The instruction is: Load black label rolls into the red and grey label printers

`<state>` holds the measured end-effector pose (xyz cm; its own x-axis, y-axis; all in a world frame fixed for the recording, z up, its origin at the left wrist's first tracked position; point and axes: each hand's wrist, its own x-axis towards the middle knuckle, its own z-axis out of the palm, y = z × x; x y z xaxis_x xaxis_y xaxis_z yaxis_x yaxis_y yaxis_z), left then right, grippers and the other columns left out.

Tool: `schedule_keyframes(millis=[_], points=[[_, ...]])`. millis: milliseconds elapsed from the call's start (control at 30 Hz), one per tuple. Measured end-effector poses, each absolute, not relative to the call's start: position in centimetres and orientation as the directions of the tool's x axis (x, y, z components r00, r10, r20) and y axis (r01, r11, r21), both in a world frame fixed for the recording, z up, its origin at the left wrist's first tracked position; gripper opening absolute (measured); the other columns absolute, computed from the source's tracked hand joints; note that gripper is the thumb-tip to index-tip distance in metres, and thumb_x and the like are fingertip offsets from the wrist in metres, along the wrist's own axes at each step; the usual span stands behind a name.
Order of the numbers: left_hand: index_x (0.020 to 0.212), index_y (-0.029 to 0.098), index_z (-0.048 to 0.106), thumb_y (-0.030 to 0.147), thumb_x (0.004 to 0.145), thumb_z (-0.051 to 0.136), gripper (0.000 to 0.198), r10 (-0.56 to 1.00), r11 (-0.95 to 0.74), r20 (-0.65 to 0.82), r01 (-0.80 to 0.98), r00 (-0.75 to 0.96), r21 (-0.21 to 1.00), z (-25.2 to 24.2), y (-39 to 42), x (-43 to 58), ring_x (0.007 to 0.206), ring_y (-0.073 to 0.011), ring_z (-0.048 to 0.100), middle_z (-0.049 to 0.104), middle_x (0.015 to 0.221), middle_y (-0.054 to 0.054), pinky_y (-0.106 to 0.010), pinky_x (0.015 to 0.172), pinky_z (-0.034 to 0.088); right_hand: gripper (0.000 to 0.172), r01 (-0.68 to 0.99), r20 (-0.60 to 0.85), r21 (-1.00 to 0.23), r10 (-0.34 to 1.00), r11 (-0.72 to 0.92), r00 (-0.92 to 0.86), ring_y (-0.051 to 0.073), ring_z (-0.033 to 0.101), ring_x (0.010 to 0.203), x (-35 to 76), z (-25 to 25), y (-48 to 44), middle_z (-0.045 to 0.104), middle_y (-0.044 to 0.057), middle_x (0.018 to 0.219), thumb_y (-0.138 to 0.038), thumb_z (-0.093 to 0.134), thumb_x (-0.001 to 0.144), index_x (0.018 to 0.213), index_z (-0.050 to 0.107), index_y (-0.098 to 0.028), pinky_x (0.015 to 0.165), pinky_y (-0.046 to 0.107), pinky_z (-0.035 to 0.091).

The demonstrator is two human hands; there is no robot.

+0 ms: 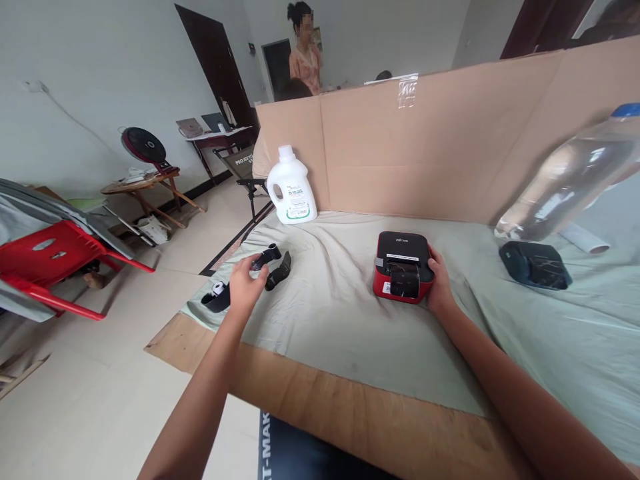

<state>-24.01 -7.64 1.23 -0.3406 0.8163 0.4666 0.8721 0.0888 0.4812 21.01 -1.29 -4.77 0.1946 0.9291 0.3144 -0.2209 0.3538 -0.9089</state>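
A red and black label printer (pixel 395 267) stands on the cloth, with a glossy black strip hanging from its front slot. My right hand (pixel 440 281) grips the printer's right side. Over at the left, my left hand (pixel 246 283) has thumb and fingertips around the near end of a small black roll (pixel 271 253) with a pale core. Just right of that hand lies a dark curled strip (pixel 279 272). Partly behind my left wrist is a black cup-shaped piece (pixel 215 298) with a white roll inside it.
A white detergent jug (pixel 294 190) stands before the cardboard panel (pixel 400 153). At the right are a large clear bottle (pixel 565 180) and a dark box-like device (pixel 534 265). The table's bare wooden edge (pixel 320 387) faces me. A person stands beyond the panel.
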Motion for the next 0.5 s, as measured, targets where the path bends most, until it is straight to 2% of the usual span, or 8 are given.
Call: schedule_keyframes(millis=[67,133,267,367,500], points=[[0.128,0.019,0.064,0.036,0.088,0.055,0.045,0.839,0.115,0.438,0.892,-0.323,0.437,1.9,-5.0,-24.5,0.107,-0.0274,0.063,0.069,0.124,-0.01,-0.038,0.1,0.046,0.048,-0.237,0.283,-0.911,0.929,0.338,0.237,0.028,0.052,0.137,21.0,-4.8,-1.2,0.062,-0.001,0.141,-0.046,0.06,0.086,0.132,0.06,-0.034,0.119,0.058,0.035],[0.132,0.022,0.063,0.035,0.085,0.059,0.048,0.884,0.164,0.344,0.898,-0.317,0.408,2.3,-2.1,-25.1,0.113,-0.0295,0.063,0.068,0.129,-0.011,-0.039,0.1,0.045,0.046,-0.232,0.273,-0.912,0.923,0.338,0.27,0.028,0.052,0.138,21.0,-4.8,-1.1,0.062,-0.002,0.141,-0.045,0.061,0.085,0.13,0.062,-0.034,0.12,0.057,0.034],[0.127,0.027,0.067,0.032,0.078,0.066,0.049,0.957,0.194,0.13,0.903,-0.261,0.383,2.2,1.9,-26.2,0.111,-0.0285,0.066,0.072,0.124,-0.008,-0.034,0.092,0.047,0.046,-0.234,0.285,-0.909,0.923,0.346,0.259,0.029,0.053,0.137,20.8,-4.3,-1.3,0.063,-0.001,0.14,-0.046,0.063,0.083,0.127,0.064,-0.034,0.118,0.056,0.037],[0.117,0.026,0.072,0.029,0.077,0.064,0.041,0.963,0.177,0.119,0.904,-0.24,0.39,1.9,2.3,-26.9,0.103,-0.026,0.068,0.074,0.118,-0.008,-0.031,0.086,0.048,0.048,-0.27,0.276,-0.903,0.932,0.335,0.234,0.03,0.057,0.132,20.6,-3.8,-1.7,0.064,0.001,0.139,-0.046,0.064,0.083,0.129,0.062,-0.033,0.114,0.056,0.043],[0.115,0.026,0.072,0.027,0.077,0.061,0.039,0.974,0.143,0.099,0.896,-0.202,0.42,1.8,1.2,-27.7,0.1,-0.0251,0.068,0.074,0.113,-0.007,-0.031,0.087,0.049,0.046,-0.229,0.298,-0.911,0.932,0.342,0.207,0.03,0.058,0.132,20.4,-3.3,-2.1,0.063,0.001,0.141,-0.048,0.061,0.086,0.13,0.061,-0.033,0.114,0.059,0.042]])
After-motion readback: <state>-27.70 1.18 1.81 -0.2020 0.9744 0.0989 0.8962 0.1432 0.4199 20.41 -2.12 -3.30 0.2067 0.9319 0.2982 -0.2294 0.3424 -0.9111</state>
